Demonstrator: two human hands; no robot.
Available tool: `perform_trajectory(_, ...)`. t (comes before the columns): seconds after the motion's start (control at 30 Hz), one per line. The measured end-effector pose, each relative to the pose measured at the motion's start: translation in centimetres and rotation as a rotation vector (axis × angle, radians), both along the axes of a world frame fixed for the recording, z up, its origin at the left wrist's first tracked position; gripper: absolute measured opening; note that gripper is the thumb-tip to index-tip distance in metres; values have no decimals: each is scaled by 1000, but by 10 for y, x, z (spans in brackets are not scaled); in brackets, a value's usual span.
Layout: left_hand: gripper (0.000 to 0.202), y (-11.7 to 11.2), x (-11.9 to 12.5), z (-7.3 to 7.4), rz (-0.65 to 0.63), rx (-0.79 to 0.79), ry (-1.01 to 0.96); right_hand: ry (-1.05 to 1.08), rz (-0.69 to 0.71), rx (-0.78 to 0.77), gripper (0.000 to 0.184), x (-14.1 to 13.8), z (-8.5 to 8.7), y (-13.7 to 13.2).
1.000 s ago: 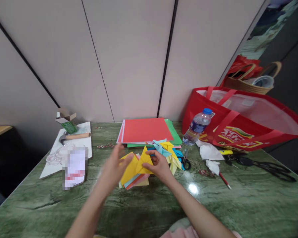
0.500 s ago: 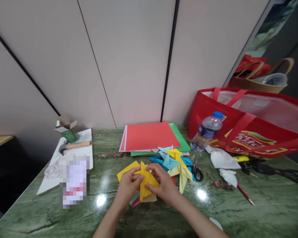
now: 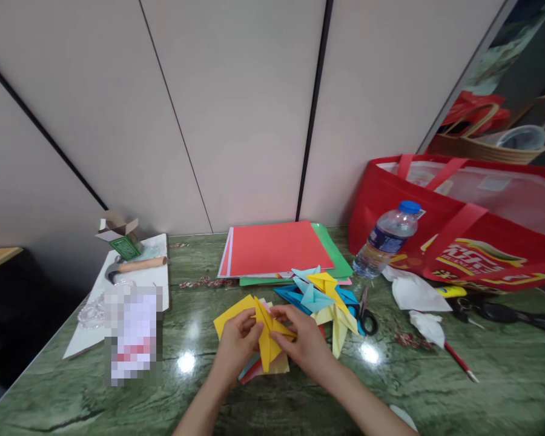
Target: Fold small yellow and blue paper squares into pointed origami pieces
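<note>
A folded piece of yellow origami paper (image 3: 266,345) is held between my two hands, above a small stack of coloured paper squares (image 3: 279,364). The fingers of my left hand (image 3: 240,336) pinch its left side. On the other side, my right hand (image 3: 302,336) grips a flap between thumb and fingers. Another yellow sheet (image 3: 229,312) sticks out behind my left hand. Just beyond my right hand lies a pile of folded paper pieces (image 3: 318,297) in blue, yellow and cream, with black-handled scissors (image 3: 367,321) beside it.
Large red paper sheets (image 3: 277,248) lie by the wall. A water bottle (image 3: 386,239) stands before a red shopping bag (image 3: 463,242). Tissues (image 3: 418,293) and a red pencil (image 3: 461,362) are at right. On a white board (image 3: 88,342) at left are a hammer-like tool (image 3: 140,264) and a small box (image 3: 125,239).
The yellow folded paper has turned slightly and its right flap looks narrower, folded in toward the middle. Both hands keep their grip. The view has shifted a little.
</note>
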State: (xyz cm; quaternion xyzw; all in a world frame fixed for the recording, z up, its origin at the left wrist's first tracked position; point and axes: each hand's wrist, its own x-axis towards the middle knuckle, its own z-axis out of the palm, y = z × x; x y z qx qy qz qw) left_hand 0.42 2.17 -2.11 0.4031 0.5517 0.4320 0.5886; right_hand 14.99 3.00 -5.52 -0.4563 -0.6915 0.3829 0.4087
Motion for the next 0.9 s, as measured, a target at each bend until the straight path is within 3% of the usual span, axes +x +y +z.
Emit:
perform_trajectory(0.2, 39, 2, -2, -6, 48, 40, -52, 137, 4, -79, 23, -2, 2, -1)
perform_trajectory(0.37, 36, 0, -3, -6, 37, -4, -85, 244, -57, -130, 20, -2, -1, 1)
perform_trajectory(0.5, 40, -1, -5, -2, 17, -55, -199, 205, -59, -49, 15, 1, -3, 4)
perform_trajectory(0.6, 46, 1, -8, -2, 23, -85, -242, 119, -25, 33, 21, 4, -2, 5)
perform_trajectory(0.9, 56, 3, -16, -2, 23, -130, -211, 82, 146, 24, 43, 8, -1, 5)
